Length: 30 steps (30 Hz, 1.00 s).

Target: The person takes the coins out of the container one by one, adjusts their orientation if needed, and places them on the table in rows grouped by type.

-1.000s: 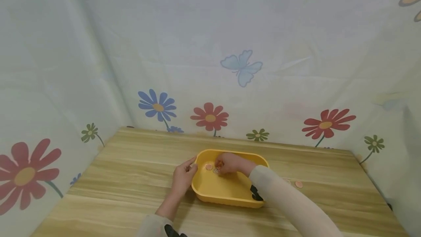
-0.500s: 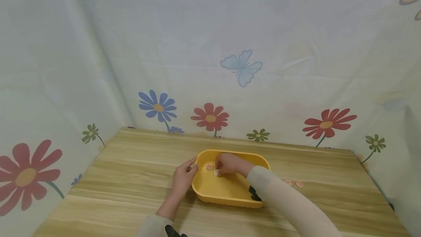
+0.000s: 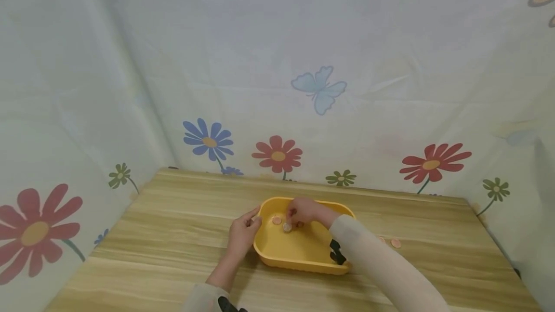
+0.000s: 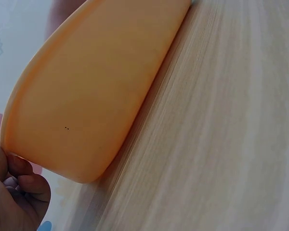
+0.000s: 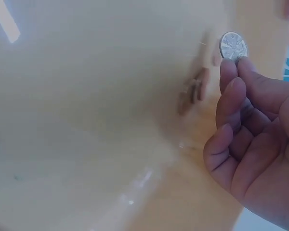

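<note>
Tray [image 3: 301, 266] is gripped at its left edge by the left hand [image 3: 243, 235] and is supported on the surface [image 3: 173, 235]. Inside, a copper coin [image 3: 276, 220] is located near the left end. Just to its right, a silver coin [image 5: 233, 45] is pinched between thumb and fingertip of the right hand [image 3: 304, 211]; contact with the tray floor cannot be determined. Farther right, two loose coins [image 3: 396, 243] are located on the surface, one partly hidden by the sleeve [image 3: 381, 256].
</note>
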{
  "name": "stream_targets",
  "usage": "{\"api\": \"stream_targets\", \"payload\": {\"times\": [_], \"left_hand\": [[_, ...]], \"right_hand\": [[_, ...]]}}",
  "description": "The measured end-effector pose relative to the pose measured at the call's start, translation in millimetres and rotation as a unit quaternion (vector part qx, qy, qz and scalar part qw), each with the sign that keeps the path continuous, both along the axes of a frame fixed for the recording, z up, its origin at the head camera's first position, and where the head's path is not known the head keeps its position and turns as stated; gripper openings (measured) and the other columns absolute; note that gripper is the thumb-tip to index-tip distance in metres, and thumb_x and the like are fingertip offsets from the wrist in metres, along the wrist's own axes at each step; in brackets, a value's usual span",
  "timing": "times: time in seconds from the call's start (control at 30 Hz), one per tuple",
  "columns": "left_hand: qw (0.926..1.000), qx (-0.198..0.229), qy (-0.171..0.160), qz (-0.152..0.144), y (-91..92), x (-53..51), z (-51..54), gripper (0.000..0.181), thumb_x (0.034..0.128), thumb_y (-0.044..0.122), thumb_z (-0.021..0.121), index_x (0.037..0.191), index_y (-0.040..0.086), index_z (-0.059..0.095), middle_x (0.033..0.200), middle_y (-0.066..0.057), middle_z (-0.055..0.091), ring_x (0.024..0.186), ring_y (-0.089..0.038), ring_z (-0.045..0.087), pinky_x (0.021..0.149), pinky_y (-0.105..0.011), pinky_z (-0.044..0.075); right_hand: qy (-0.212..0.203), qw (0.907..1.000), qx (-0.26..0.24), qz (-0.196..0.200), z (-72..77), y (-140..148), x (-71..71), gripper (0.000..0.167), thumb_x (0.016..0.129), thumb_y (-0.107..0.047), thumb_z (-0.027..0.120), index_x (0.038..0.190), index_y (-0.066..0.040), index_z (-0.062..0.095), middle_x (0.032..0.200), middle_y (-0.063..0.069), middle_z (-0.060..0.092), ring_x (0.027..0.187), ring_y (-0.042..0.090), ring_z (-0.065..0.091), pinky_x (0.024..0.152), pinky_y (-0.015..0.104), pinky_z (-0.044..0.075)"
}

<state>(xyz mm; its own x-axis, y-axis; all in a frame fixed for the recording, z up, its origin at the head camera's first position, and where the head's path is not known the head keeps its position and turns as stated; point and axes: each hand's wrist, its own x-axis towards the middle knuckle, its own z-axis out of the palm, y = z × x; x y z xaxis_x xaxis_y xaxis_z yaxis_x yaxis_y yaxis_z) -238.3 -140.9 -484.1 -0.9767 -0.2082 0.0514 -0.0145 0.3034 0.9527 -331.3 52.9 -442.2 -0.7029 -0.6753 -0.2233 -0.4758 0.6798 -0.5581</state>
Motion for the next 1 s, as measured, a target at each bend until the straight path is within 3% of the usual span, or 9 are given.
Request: {"api": "stream_targets", "payload": {"times": [0.43, 0.77, 1.0], "left_hand": [[1.0000, -0.002, -0.007, 0.003, 0.5, 0.5, 0.7, 0.040, 0.0980, 0.009, 0.061, 0.136, -0.002, 0.063, 0.068, 0.002, 0.052, 0.054, -0.008, 0.040, 0.046, -0.017, 0.035], [1.0000, -0.004, -0.005, 0.005, 0.9, -0.7, -0.7, 0.039, 0.0976, 0.009, 0.062, 0.135, -0.002, 0.063, 0.067, 0.002, 0.050, 0.054, -0.008, 0.040, 0.046, -0.016, 0.034], [1.0000, -0.006, 0.003, 0.005, 1.0, -0.4, 0.0, 0.039, 0.0972, 0.008, 0.062, 0.134, -0.004, 0.063, 0.067, 0.003, 0.050, 0.054, -0.007, 0.040, 0.046, -0.016, 0.034]], "right_hand": [[0.005, 0.9985, -0.021, 0.049, 33.3, 12, -1.6, 0.015, 0.100, -0.005, 0.061, 0.090, 0.000, 0.071, 0.085, 0.009, 0.072, 0.068, 0.005, 0.057, 0.068, 0.024, 0.056], [0.006, 0.9988, -0.006, 0.049, 52.6, 26, 8.5, 0.017, 0.100, -0.004, 0.059, 0.085, -0.005, 0.067, 0.083, 0.008, 0.069, 0.066, 0.007, 0.055, 0.066, 0.022, 0.052], [-0.005, 0.9987, -0.034, 0.036, 64.1, 48, 16.6, 0.015, 0.102, -0.009, 0.059, 0.090, -0.002, 0.066, 0.084, 0.012, 0.066, 0.067, 0.009, 0.052, 0.068, 0.026, 0.052]]}}
